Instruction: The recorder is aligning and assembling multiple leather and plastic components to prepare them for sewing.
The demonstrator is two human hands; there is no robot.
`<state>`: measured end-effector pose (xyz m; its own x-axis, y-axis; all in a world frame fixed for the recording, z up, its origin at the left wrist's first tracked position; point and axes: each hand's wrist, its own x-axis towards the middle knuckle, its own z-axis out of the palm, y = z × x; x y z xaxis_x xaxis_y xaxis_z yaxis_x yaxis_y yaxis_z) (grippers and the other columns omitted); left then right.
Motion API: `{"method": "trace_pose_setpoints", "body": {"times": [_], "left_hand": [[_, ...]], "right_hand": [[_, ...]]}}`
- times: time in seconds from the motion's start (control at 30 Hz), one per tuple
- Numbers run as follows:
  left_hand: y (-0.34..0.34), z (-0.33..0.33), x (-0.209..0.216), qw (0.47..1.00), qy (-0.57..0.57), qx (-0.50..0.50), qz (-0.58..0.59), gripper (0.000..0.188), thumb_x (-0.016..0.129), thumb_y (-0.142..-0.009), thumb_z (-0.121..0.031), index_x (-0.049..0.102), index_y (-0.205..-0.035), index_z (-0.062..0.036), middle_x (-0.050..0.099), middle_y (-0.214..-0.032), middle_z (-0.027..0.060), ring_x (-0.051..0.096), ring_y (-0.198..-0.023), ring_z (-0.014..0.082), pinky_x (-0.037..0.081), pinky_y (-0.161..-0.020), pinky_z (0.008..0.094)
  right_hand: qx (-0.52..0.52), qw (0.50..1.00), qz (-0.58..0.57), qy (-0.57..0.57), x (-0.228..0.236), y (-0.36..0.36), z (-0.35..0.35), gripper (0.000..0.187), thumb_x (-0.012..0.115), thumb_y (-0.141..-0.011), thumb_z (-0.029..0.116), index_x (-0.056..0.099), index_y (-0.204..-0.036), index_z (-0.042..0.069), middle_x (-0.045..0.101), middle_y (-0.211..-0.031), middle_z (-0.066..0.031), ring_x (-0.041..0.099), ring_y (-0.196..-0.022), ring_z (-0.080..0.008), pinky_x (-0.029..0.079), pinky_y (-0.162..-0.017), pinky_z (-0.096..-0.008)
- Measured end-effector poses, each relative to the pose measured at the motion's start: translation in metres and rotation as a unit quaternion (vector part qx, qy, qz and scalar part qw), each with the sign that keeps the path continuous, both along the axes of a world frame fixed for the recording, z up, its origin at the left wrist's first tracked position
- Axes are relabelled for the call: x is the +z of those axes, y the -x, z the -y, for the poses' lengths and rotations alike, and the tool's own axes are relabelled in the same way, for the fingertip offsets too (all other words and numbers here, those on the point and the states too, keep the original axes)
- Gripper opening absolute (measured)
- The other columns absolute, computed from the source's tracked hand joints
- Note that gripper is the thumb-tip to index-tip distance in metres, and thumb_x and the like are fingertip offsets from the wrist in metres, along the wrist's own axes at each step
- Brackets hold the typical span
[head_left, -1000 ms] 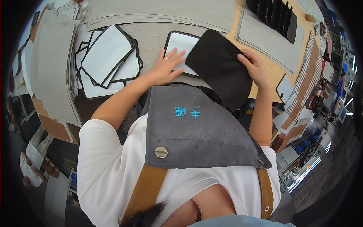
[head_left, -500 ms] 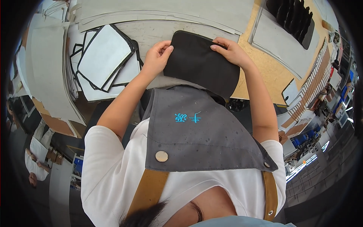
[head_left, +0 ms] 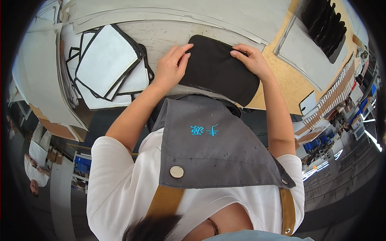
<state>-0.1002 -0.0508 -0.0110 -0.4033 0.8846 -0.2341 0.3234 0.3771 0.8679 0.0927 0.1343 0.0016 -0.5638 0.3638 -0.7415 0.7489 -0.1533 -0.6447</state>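
A black flat panel (head_left: pixel 221 68) with rounded corners lies before me at the table's near edge, its lower side close to my grey apron (head_left: pixel 209 148). My right hand (head_left: pixel 253 61) pinches its upper right edge, thumb on top and fingers curled past the rim. At the left edge is my left hand (head_left: pixel 173 66), its thumb and forefinger stretched out and apart, tips touching the panel's upper left part. The panel's underside is hidden. Left of that hand sits a pile of white panels with black borders (head_left: pixel 106 62).
Large pale sheets (head_left: pixel 169 10) cover the back of the worktable. At the far right, several black curved pieces (head_left: pixel 323 26) rest on light boards (head_left: pixel 309 60) over a yellowish board (head_left: pixel 287 74). Tall stacked sheets (head_left: pixel 38 76) stand at far left. A person (head_left: pixel 36 164) is in the background.
My left thumb and forefinger have gone from pinching the black panel's left edge to lying spread against it. The right hand keeps its grip. The whole view has shifted slightly.
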Motion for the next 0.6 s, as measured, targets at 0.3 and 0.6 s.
{"method": "trace_pose_setpoints", "body": {"times": [0.3, 0.6], "left_hand": [[-0.0007, 0.0016, -0.0018, 0.999, -0.011, -0.012, -0.051, 0.030, 0.059, -0.082, -0.008, 0.060, -0.112, -0.0121, 0.052, -0.075, 0.0061, 0.052, -0.056, 0.0218, 0.044, -0.051, 0.0316], [-0.0032, 0.0020, -0.0041, 0.998, -0.033, -0.006, -0.052, 0.032, 0.059, -0.083, -0.004, 0.059, -0.115, -0.0097, 0.048, -0.072, 0.0045, 0.044, -0.054, 0.0147, 0.039, -0.051, 0.0268]], "right_hand": [[-0.016, 1.000, 0.014, -0.015, -0.0043, -0.0045, 0.0029, 0.024, 0.065, -0.083, 0.022, 0.063, -0.095, 0.002, 0.061, -0.090, -0.0009, 0.054, -0.087, -0.0110, 0.042, -0.079, -0.0244], [-0.009, 0.999, 0.047, -0.009, 0.0030, -0.0001, 0.0006, 0.029, 0.067, -0.082, 0.026, 0.063, -0.098, 0.002, 0.064, -0.096, -0.0044, 0.057, -0.092, -0.0142, 0.043, -0.084, -0.0265]]}}
